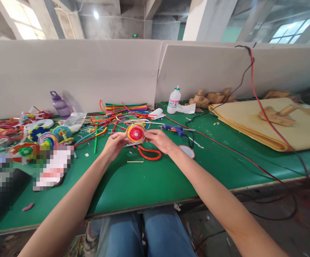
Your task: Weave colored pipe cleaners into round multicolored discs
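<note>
A small round disc (136, 134), coiled in rings of red, pink, orange and yellow with a pale centre, is held up over the green table. My left hand (115, 143) pinches its left edge, and my right hand (158, 139) grips the opposite edge between thumb and fingers. Just below the disc lie scissors with an orange-red handle (150, 154); their blades are hidden. A blue glue gun (174, 129) rests beyond my right hand. Near my right wrist is a white round piece (187, 151). A short thin stick (135, 162) lies closer to me.
Coloured pipe cleaners (128, 108) are heaped at the back. Finished-looking colourful discs (47, 140) and a phone (53, 167) lie left. A purple bottle (60, 104) and white bottle (174, 101) stand by the partition. Right are yellowish sheets (240, 123), wooden pieces (278, 116) and a red cable (255, 85).
</note>
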Demonstrator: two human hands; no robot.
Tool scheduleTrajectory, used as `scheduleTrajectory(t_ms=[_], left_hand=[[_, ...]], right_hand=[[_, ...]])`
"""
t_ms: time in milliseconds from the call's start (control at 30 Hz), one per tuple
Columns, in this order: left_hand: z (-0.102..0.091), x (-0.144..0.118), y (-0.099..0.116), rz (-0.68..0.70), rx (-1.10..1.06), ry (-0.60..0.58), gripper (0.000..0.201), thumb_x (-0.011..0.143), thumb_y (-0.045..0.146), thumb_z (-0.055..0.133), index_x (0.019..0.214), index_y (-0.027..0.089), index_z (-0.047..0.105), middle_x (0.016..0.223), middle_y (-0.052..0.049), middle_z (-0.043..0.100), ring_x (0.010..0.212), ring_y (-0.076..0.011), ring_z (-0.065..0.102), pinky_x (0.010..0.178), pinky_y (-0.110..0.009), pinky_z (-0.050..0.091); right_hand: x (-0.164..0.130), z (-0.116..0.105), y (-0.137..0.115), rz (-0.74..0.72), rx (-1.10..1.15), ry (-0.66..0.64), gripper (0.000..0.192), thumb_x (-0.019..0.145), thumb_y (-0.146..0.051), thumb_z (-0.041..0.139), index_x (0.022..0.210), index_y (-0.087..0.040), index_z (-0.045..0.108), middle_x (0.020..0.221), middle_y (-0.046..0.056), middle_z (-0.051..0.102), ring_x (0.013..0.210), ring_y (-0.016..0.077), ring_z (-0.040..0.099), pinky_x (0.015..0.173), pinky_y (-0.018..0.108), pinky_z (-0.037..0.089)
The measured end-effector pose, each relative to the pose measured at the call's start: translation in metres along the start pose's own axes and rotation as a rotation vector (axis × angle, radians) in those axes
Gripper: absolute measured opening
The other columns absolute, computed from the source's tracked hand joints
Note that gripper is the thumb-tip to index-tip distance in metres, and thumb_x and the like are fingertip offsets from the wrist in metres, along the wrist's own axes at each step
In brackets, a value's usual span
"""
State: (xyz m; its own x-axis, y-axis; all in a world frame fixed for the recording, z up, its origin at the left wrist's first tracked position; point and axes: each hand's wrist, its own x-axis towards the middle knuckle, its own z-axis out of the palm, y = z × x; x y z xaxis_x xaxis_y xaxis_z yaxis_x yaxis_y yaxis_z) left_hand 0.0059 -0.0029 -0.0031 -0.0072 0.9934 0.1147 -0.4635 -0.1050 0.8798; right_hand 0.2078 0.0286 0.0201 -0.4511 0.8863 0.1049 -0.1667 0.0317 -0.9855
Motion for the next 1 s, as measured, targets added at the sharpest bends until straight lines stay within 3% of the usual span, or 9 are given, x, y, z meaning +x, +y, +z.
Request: scheduleTrajectory(t_ms=[433,667,800,1000], left_hand=[[-0.003,0.0,-0.001,-0.046,-0.002,-0.055,0.022,0.062,0.033,0.08,0.071,0.015,0.071,0.071,-0.002,0.069,0.067,-0.0127,0.062,0.075,-0.027,0.049],[0.003,-0.004,0.003,-0.027,0.03,-0.066,0.021,0.061,0.031,0.08,0.065,0.013,0.07,0.065,-0.003,0.067,0.064,-0.014,0.061,0.075,-0.03,0.049],[0.003,-0.004,0.003,-0.023,0.028,-0.075,0.02,0.061,0.031,0.08,0.064,0.015,0.069,0.064,-0.002,0.067,0.065,-0.0139,0.061,0.075,-0.03,0.049],[0.002,-0.004,0.001,-0.02,0.024,-0.072,0.02,0.061,0.031,0.08,0.065,0.015,0.069,0.063,-0.001,0.066,0.064,-0.013,0.06,0.075,-0.03,0.049]], right_hand=[[0.001,0.001,0.002,-0.011,0.0,0.005,0.026,0.061,-0.039,0.08,0.064,-0.015,0.069,0.063,0.0,0.062,0.06,0.0093,0.051,0.059,0.026,0.037],[-0.002,-0.002,-0.004,0.208,0.177,-0.059,0.019,0.067,-0.03,0.078,0.077,-0.015,0.07,0.074,0.004,0.071,0.07,0.0135,0.063,0.066,0.027,0.045],[0.0,-0.006,-0.006,0.328,0.28,-0.026,0.009,0.073,-0.021,0.074,0.076,-0.015,0.07,0.07,0.003,0.071,0.069,0.0126,0.064,0.067,0.026,0.047],[0.002,-0.01,-0.004,0.312,0.297,0.017,0.003,0.072,-0.016,0.072,0.073,-0.014,0.069,0.07,0.003,0.071,0.068,0.0118,0.063,0.069,0.026,0.047]])
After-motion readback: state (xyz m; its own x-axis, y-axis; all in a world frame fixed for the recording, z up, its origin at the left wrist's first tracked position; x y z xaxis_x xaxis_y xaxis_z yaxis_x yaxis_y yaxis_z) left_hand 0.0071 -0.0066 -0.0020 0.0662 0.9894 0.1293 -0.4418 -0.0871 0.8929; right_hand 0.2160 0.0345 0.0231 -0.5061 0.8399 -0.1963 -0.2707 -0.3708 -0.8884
